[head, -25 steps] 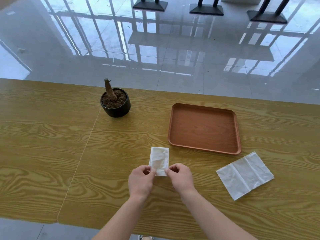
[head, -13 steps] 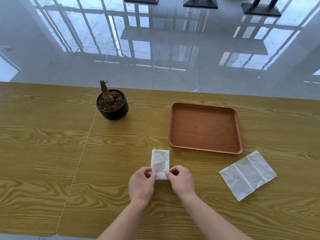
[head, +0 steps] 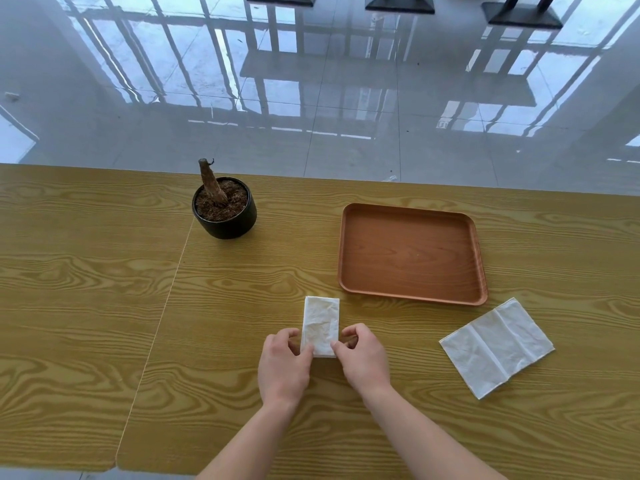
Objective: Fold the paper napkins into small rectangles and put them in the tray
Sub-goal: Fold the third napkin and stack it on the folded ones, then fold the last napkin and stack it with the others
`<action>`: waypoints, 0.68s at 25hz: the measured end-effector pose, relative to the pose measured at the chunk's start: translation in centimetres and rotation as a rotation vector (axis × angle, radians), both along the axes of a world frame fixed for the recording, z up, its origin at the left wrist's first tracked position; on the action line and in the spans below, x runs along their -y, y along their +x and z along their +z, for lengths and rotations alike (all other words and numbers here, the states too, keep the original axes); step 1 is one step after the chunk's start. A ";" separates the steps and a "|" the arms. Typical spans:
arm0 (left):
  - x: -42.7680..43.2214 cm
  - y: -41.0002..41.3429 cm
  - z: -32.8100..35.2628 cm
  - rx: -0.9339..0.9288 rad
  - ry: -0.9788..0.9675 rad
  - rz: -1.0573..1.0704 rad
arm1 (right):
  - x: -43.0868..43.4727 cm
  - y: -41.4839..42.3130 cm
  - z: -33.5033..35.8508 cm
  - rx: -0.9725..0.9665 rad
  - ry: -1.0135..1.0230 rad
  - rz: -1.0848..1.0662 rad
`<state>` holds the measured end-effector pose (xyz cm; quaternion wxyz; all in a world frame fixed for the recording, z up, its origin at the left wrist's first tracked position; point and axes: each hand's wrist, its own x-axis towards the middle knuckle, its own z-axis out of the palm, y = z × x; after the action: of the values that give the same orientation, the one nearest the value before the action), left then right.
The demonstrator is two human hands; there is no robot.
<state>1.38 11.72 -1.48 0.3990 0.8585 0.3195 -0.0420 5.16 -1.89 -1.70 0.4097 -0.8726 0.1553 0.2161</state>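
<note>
Left hand: the left hand (head: pixel 284 368) pinches the near left corner of the folded napkin (head: pixel 321 325), fingers curled.
Right hand: the right hand (head: pixel 364 361) pinches its near right corner.
Folded napkin: a narrow white strip flat on the wooden table (head: pixel 86 306), just before the tray.
Second napkin: the unfolded napkin (head: pixel 497 347) lies to the right.
Tray: the brown tray (head: pixel 412 252) holds nothing.
Far left: a potted stump (head: pixel 224 206).

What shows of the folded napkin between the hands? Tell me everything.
The folded napkin is white, crinkled thin paper, folded into a narrow rectangle, long side pointing away from the person. It lies on the wooden table, short of the near-left corner of the tray, apart from it. The left hand and right hand pinch its near corners.
</note>
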 end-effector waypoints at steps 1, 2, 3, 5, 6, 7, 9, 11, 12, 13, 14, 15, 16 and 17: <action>0.1 -0.1 0.0 -0.002 0.006 -0.004 | 0.0 0.0 0.0 -0.002 0.004 -0.003; 0.1 -0.2 0.0 -0.007 0.008 -0.009 | -0.1 0.0 0.1 -0.003 0.004 0.000; 0.1 -0.3 0.0 -0.014 0.006 -0.014 | -0.1 0.0 0.1 -0.003 0.003 0.005; 0.0 -0.3 0.0 -0.037 -0.003 -0.020 | 0.0 0.0 0.1 -0.007 0.012 0.010; -0.1 -0.3 0.0 -0.048 -0.009 -0.028 | 0.0 0.0 0.0 -0.009 0.022 0.011; -0.2 -0.2 0.0 -0.056 -0.015 -0.039 | 0.0 0.0 0.0 -0.010 0.031 0.015; -0.4 -0.2 -0.1 -0.062 -0.027 -0.046 | 0.2 -0.1 0.1 -0.012 0.051 0.026; -0.6 -0.2 -0.2 -0.059 -0.044 -0.032 | 0.4 -0.2 0.1 -0.017 0.087 0.018; -0.7 -0.2 -0.1 -0.055 -0.052 -0.028 | 0.5 -0.2 0.1 -0.024 0.116 -0.001; -0.7 -0.2 0.0 -0.049 -0.055 -0.029 | 0.7 -0.2 0.2 -0.035 0.148 -0.028; -0.7 -0.3 0.1 -0.041 -0.052 -0.036 | 1.0 -0.3 0.3 -0.046 0.175 -0.053; -0.7 -0.3 0.3 -0.033 -0.040 -0.047 | 1.3 -0.3 0.4 -0.052 0.194 -0.071; -0.6 -0.3 0.6 -0.025 -0.016 -0.064 | 1.6 -0.3 0.5 -0.050 0.204 -0.081; -0.3 -0.2 0.9 -0.015 0.024 -0.090 | 2.0 -0.3 0.7 -0.043 0.216 -0.087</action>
<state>1.14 12.04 -0.53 0.3841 0.8763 0.2841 -0.0623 4.82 -3.86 -0.99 0.5067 -0.8110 0.1779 0.2321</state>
